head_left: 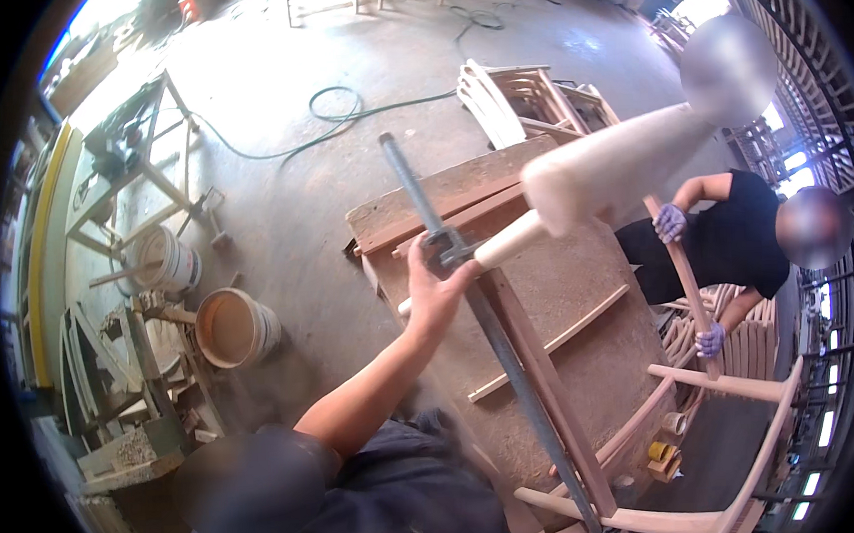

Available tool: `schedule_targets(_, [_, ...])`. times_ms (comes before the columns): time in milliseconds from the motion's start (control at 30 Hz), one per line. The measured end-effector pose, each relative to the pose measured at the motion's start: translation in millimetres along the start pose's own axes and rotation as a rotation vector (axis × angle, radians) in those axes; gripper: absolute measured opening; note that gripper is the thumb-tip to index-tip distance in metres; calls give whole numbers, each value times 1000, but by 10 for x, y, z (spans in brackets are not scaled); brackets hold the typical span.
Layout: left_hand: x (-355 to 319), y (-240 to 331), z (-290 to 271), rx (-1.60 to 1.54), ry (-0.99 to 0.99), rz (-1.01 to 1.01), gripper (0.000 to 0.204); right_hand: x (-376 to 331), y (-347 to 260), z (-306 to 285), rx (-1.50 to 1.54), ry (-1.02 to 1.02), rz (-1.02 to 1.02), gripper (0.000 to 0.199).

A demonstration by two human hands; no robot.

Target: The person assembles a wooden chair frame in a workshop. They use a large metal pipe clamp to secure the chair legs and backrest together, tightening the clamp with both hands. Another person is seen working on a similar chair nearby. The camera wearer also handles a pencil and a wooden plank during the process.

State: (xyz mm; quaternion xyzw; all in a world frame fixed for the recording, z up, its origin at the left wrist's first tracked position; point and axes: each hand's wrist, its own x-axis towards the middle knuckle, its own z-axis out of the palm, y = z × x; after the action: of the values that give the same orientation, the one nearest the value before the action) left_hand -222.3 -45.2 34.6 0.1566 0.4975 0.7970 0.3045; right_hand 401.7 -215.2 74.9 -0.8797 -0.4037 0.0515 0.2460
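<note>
Workshop concrete floor [281, 206] | dusty workbench [580, 288] | left hand [438, 290] clamped on mallet handle [507, 242]

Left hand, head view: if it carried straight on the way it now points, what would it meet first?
The left hand already rests against the long metal bar clamp, pointing up-right. Beyond that, probably the pale wooden mallet, though depth is unclear.

There were two buckets, one white [165, 261] and one brownish [236, 327]. One wooden mallet [595, 178] and one long metal clamp bar [487, 321] were there. One co-worker wore two purple gloves [671, 222].
</note>
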Motion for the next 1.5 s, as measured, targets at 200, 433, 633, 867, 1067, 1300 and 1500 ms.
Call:
schedule_targets(200, [-227, -61, 87, 102, 40, 61, 88, 115, -108, -80, -206, -170, -38, 45])
schedule_targets(433, [-854, 129, 213, 466, -167, 109, 115, 384, 205, -310, -271, -273, -111, 42])
schedule_targets(633, [-2229, 241, 556, 644, -818, 519, 122, 721, 749, -613, -273, -326, -196, 41])
schedule_targets(867, [-3692, -416, 1379, 1110, -1503, 1070, 68, 678, 875, -642, -253, -312, -311, 49])
schedule_targets(1067, [-4102, -328, 1777, 1242, -1609, 795, 30, 606, 1013, -661, -26, 77, -537, 54])
schedule_targets(1300, [-4216, -355, 1854, 1181, -1458, 984, 39, 778, 1562, -800, -226, -58, -1040, 38])
schedule_targets(1500, [-4222, -364, 1832, 1249, -1468, 981, 34, 1012, 1962, -282, -59, 62, -1236, 55])
